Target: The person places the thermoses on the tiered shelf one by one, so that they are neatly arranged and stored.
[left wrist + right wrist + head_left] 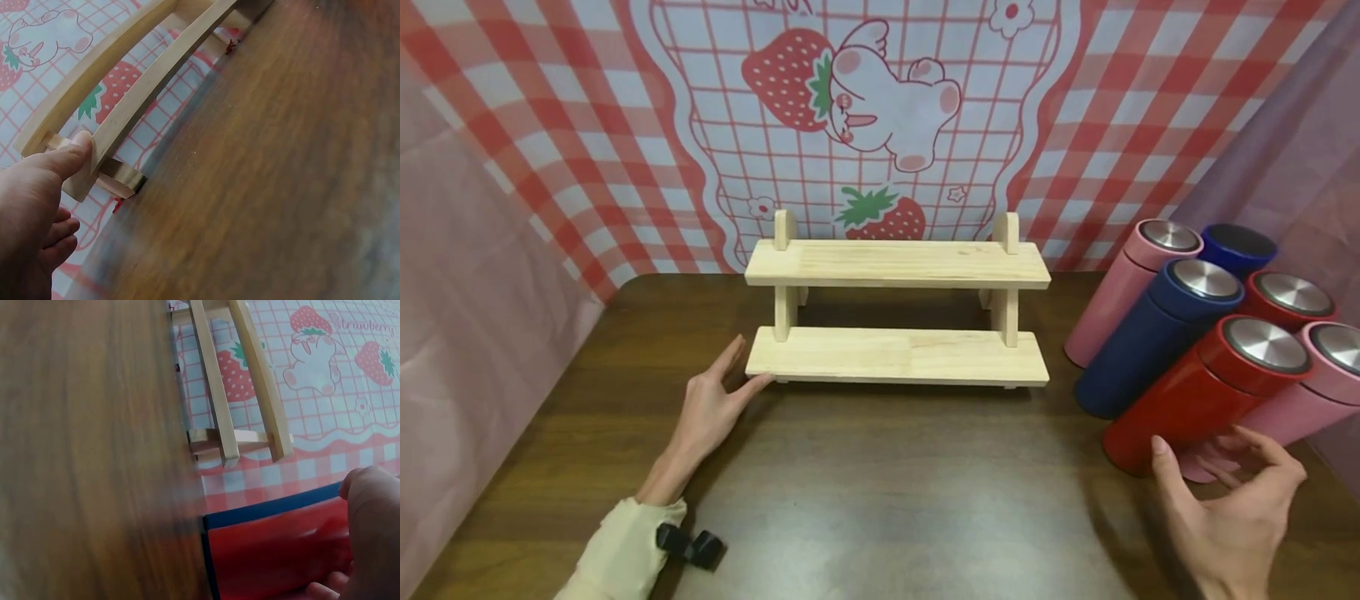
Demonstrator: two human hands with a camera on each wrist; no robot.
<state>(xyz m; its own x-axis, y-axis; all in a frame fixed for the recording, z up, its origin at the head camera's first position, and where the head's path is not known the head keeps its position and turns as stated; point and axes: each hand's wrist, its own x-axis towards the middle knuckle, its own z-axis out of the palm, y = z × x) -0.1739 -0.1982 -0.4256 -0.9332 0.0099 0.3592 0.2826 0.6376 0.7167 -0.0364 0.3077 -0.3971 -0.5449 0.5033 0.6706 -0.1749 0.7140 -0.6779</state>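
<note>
A two-tier wooden display stand (pixel 880 354) stands near the back of the table. My left hand (pixel 715 408) is at its left end, the thumb touching the front corner of the lower board and the other fingers relaxed along the side. The left wrist view shows the thumb (pixel 74 156) against the board's edge. At the right, my right hand (pixel 1236 508) is beside the front red thermos bottle (pixel 1187 400), thumb and fingers spread apart around its lower side. In the right wrist view, the thumb overlaps the red bottle's (pixel 281 544) upper edge.
Behind the red bottle is a cluster of upright thermos bottles: a navy one (pixel 1150 342), a pink one (pixel 1108 300), a bright blue one (pixel 1240 246), another red one (pixel 1292 292) and another pink one (pixel 1292 417). A strawberry-print checked cloth (pixel 880 192) hangs behind the brown wooden table (pixel 887 483).
</note>
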